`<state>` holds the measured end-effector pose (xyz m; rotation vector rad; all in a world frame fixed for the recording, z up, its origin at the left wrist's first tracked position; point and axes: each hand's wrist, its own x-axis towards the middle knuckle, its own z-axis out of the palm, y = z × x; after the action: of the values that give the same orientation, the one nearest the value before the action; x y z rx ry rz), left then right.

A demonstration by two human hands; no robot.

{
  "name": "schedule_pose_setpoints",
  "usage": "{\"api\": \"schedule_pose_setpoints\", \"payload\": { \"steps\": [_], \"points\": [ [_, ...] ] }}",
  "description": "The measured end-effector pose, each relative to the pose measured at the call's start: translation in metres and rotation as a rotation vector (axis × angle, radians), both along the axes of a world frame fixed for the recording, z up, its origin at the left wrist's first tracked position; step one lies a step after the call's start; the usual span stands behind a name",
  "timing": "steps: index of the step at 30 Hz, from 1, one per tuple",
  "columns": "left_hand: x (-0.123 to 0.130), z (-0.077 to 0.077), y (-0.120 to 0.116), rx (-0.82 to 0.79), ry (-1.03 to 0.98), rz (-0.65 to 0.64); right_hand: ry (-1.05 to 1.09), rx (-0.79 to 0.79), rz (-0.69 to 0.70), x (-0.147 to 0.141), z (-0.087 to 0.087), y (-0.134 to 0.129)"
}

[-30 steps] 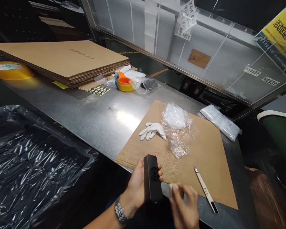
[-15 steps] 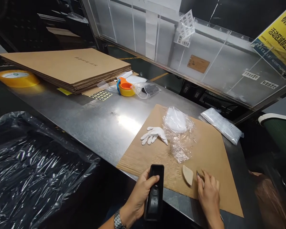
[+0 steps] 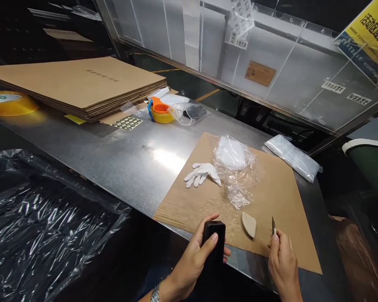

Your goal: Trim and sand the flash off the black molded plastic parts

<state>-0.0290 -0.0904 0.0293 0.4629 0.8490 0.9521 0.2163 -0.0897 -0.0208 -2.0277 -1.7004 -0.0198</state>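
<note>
My left hand [image 3: 197, 256] is closed around a long black plastic case-like part [image 3: 214, 243], its thumb lying along the face; the lower end is dark and hard to make out. In my right hand [image 3: 282, 260] a small pointed blade, which looks like a knife [image 3: 273, 226], is pinched with its tip up. Between the hands a beige wedge-shaped pad [image 3: 248, 225] lies on the cardboard sheet [image 3: 277, 201]. Farther back on that sheet are a white glove [image 3: 203, 174] and a clear plastic bag [image 3: 236, 157] with something white inside.
Stacked flat cardboard [image 3: 78, 86] stands at the back left, beside a yellow tape roll [image 3: 11, 102]. An orange tape dispenser [image 3: 160, 110] and a sticker sheet [image 3: 126, 123] lie on the metal table [image 3: 126, 163]. A wrapped white packet [image 3: 292, 158] rests at right. Black plastic film [image 3: 44, 235] fills the lower left.
The black part has turned from its hollow side to a smooth side in my left hand. My right hand has lifted the blade off the cardboard and moved slightly right, tip now upward.
</note>
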Motion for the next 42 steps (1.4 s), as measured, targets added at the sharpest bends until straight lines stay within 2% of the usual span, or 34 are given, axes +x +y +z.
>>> {"api": "schedule_pose_setpoints", "payload": {
  "steps": [2,4,7,10,13,16,22,28,35,39,42],
  "points": [
    [0.001,-0.005,-0.002,0.018,-0.009,-0.047,0.156,-0.015,-0.024,-0.012,0.014,-0.003],
    [0.001,-0.008,-0.004,0.035,-0.005,-0.104,0.350,-0.052,0.023,-0.026,0.029,-0.006],
    [0.001,-0.008,-0.008,0.044,-0.015,-0.235,0.545,-0.099,0.295,-0.048,0.052,-0.013],
    [0.000,-0.005,-0.012,0.040,-0.020,-0.350,0.601,-0.127,0.573,-0.064,0.067,-0.017],
    [-0.001,0.000,-0.014,0.010,-0.037,-0.431,0.583,-0.183,0.694,-0.071,0.073,-0.015],
    [-0.003,0.005,-0.014,0.016,-0.049,-0.470,0.552,-0.225,0.709,-0.074,0.077,-0.012],
    [-0.007,0.011,-0.012,0.008,-0.023,-0.451,0.564,-0.229,0.769,-0.076,0.082,-0.010],
    [-0.006,0.013,-0.012,-0.113,-0.044,-0.481,0.545,-0.274,0.768,-0.075,0.078,-0.012],
    [-0.007,0.016,-0.011,-0.113,-0.065,-0.462,0.564,-0.229,0.808,-0.075,0.076,-0.012],
    [-0.004,0.006,-0.012,-0.155,-0.170,-0.465,0.634,-0.314,0.697,-0.073,0.066,-0.014],
    [-0.005,-0.001,-0.006,-0.240,-0.347,-0.377,0.888,-0.366,0.511,-0.072,0.055,-0.019]
  ]
}}
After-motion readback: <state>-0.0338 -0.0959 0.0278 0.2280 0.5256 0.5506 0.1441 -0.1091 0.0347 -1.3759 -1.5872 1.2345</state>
